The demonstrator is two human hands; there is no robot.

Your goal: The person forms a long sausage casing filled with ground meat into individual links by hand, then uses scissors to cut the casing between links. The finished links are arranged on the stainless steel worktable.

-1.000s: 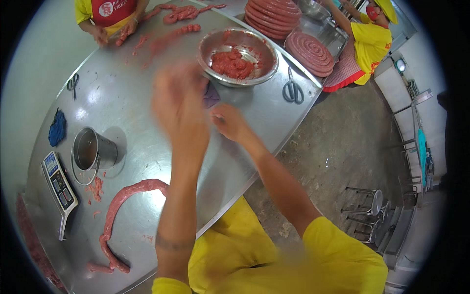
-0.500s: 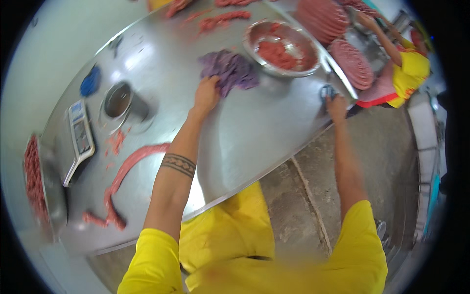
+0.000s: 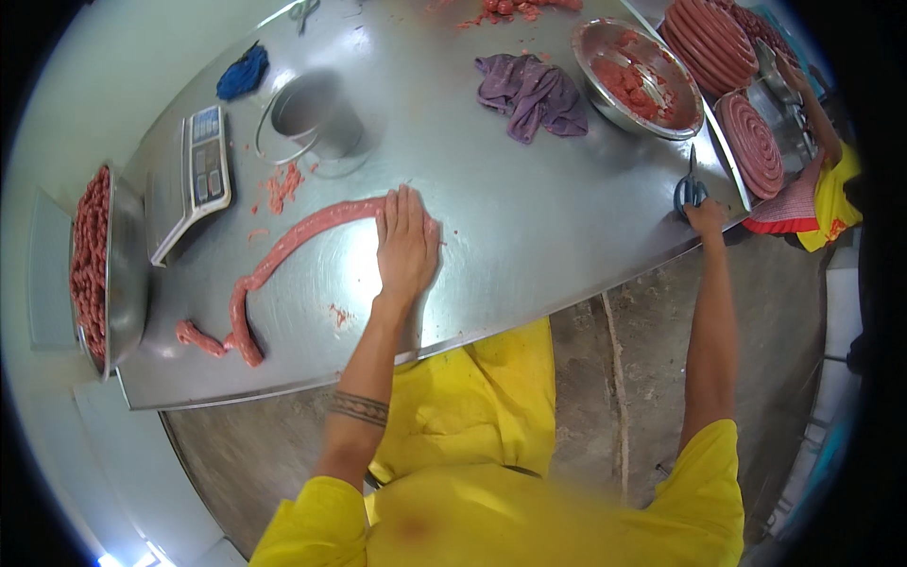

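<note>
A long pink sausage curves over the steel table. My left hand lies flat across its right end, fingers stretched out and open. At the table's right edge, my right hand has its fingers closed at the dark handles of a pair of scissors, whose blades point away from me. A crumpled purple cloth lies apart from both hands, beside a steel bowl with ground meat in it.
On the left stand a digital scale, a metal jug and a basin of small red meat pieces. A blue cloth is farther back. Coiled sausages and a co-worker's yellow sleeve are at the far right.
My left hand has let go of the purple cloth and come nearer onto the sausage's end. My right hand stays at the scissors. The whole view has shifted.
</note>
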